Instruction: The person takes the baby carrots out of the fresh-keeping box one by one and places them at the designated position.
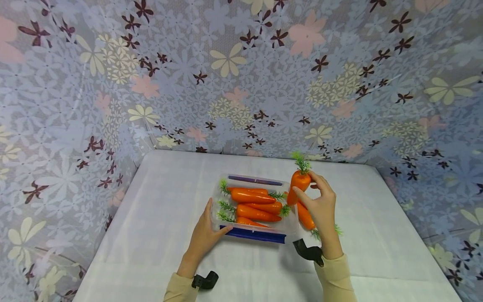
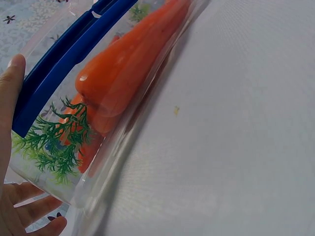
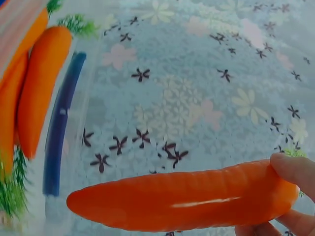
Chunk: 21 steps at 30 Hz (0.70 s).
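Floral-patterned walls [image 1: 228,61] are enclosing a white-covered table [image 1: 173,180]. Nearest the viewer's side, the left hand [image 1: 205,230] is gripping the near left corner of a clear container [image 1: 291,228], its thumb resting at a blue clip [image 1: 260,235], while the right hand [image 1: 318,203] is pinching an orange carrot [image 1: 300,180] near its leafy top, the greenery pointing up and the tip slanting down at the container's right end (whether that tip is touching the rim, I cannot tell). Inside the container, several more carrots [image 1: 256,212] are lying crosswise, overlapping, their green tops facing either end. Just beside it on the right, another carrot [image 1: 305,216] is lying on the table. Farther out, beige sleeves [image 1: 181,289] are covering both forearms, and a black device [image 1: 206,280] is jutting from each wrist
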### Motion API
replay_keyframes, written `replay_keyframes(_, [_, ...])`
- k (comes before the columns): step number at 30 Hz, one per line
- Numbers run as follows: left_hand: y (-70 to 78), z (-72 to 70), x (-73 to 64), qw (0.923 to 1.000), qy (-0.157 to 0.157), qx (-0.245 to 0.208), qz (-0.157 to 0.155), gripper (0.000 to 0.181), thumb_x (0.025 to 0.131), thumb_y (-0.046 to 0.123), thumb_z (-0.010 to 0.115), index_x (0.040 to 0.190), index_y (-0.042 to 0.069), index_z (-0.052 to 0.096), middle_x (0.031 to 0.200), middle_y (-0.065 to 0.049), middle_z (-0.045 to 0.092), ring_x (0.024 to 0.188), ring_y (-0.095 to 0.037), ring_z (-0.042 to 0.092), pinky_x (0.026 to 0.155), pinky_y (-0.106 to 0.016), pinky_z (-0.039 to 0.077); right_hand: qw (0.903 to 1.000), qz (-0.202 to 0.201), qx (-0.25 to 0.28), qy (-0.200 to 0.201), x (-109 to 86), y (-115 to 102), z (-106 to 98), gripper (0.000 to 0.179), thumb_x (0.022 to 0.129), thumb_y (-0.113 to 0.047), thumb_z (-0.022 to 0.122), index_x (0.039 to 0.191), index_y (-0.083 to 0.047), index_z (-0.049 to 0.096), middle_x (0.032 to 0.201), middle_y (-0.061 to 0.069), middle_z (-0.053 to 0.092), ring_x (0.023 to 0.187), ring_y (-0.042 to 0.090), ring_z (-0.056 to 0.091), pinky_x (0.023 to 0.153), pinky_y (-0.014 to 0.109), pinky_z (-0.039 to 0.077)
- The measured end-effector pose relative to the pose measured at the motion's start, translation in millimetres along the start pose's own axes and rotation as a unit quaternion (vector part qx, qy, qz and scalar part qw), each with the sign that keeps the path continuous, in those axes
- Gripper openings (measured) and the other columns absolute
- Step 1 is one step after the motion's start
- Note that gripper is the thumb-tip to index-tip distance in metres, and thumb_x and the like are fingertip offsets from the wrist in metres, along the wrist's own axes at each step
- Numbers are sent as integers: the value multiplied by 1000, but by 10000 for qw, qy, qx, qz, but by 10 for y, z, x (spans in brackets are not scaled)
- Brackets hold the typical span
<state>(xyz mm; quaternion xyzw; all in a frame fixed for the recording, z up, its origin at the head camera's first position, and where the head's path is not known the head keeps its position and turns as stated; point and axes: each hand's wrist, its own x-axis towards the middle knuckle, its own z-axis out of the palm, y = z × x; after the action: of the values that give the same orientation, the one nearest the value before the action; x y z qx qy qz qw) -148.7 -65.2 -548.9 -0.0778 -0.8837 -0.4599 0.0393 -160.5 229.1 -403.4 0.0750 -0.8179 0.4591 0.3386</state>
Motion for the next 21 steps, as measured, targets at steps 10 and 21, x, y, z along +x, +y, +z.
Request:
replay_keyframes(10, [-17, 13, 6, 9999, 94, -25, 45, 109, 75, 56, 73, 154, 13, 11, 155, -19, 29, 137, -40, 37, 108, -56, 36, 9987, 265, -435, -97, 129, 228, -248, 53, 75, 1, 77, 125, 3, 60, 112, 23, 65, 94, -11, 46, 81, 12, 39])
replay_keyframes(21, [4, -2, 4, 9998, -64, -159, -96, 109, 76, 55, 72, 154, 14, 10, 156, -18, 26, 139, -39, 33, 110, -55, 33, 9957, 380, -805, -263, 88, 511, -389, 56, 74, 0, 79, 126, 3, 60, 110, 21, 64, 93, -12, 44, 79, 13, 38])
